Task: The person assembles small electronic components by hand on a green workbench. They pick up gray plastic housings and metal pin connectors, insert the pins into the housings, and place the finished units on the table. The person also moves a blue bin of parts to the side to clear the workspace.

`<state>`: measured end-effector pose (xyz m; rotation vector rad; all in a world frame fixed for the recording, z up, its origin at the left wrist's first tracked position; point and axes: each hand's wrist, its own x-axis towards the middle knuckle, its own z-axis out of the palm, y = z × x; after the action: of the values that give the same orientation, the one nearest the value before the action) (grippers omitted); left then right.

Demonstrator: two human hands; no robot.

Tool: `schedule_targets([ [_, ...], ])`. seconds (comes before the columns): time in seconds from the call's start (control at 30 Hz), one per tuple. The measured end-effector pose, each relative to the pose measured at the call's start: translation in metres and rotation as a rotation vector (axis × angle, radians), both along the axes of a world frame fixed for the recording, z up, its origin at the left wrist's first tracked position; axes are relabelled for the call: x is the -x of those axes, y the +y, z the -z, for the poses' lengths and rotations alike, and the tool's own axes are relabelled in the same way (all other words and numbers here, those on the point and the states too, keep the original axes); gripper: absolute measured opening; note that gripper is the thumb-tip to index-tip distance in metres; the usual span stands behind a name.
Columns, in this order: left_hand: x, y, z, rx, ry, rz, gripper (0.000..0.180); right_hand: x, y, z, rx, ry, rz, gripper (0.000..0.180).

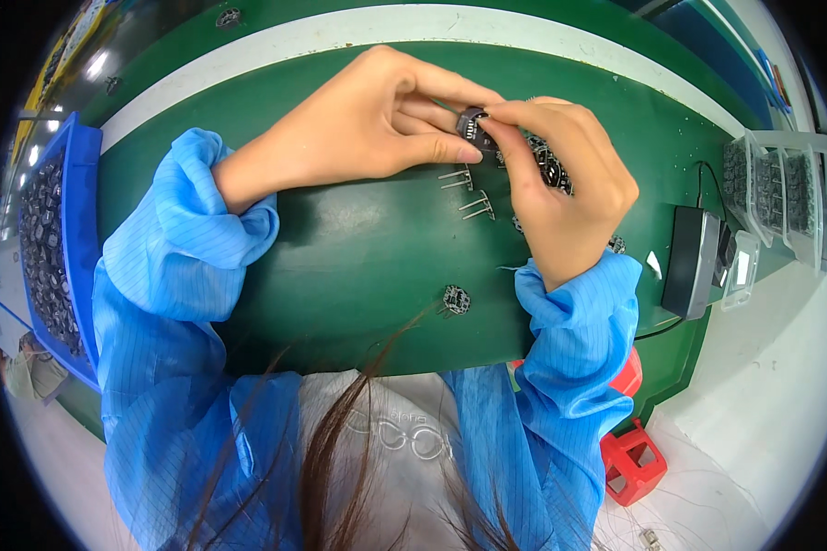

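Observation:
Over the green work mat, my left hand (377, 124) grips a small round black part (473, 125) with pale marks on its side, between thumb and fingers. The thumb and forefinger of my right hand (570, 170) pinch the same part from the other side. Just below lie small metal-pinned pieces (477, 207), their thin silvery legs pointing left. Partly hidden under my right hand is a cluster of small round black-and-silver components (549, 165). A single round component (456, 299) with fine legs rests on the mat nearer to me.
A blue bin (83, 248) full of black parts stands at the left. On the right are a black box-shaped device (691, 263) with a cable, and clear compartment trays (786, 188) holding small parts. A white strip (248, 73) runs behind the mat; a red stool (634, 464) stands below right.

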<state>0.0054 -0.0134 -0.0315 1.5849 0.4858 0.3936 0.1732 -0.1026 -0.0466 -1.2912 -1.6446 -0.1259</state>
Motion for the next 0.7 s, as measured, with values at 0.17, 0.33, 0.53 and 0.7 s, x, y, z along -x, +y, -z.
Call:
schedule_targets([
  [0.17, 0.0, 0.003, -0.004, 0.024, 0.116, 0.012, 0.038, 0.004, -0.004, 0.0, 0.088, 0.078, 0.013, 0.014],
  [0.33, -0.001, 0.005, 0.001, 0.06, 0.035, 0.017, 0.038, 0.002, -0.003, 0.004, 0.19, 0.348, -0.016, 0.012],
  [0.53, 0.0, 0.001, 0.001, 0.102, 0.026, -0.003, 0.041, 0.002, -0.003, 0.002, 0.135, 0.232, 0.012, 0.014],
  [0.7, -0.001, -0.003, 0.007, -0.075, 0.074, -0.074, 0.038, 0.009, -0.006, 0.002, 0.112, 0.077, 0.069, 0.016],
])
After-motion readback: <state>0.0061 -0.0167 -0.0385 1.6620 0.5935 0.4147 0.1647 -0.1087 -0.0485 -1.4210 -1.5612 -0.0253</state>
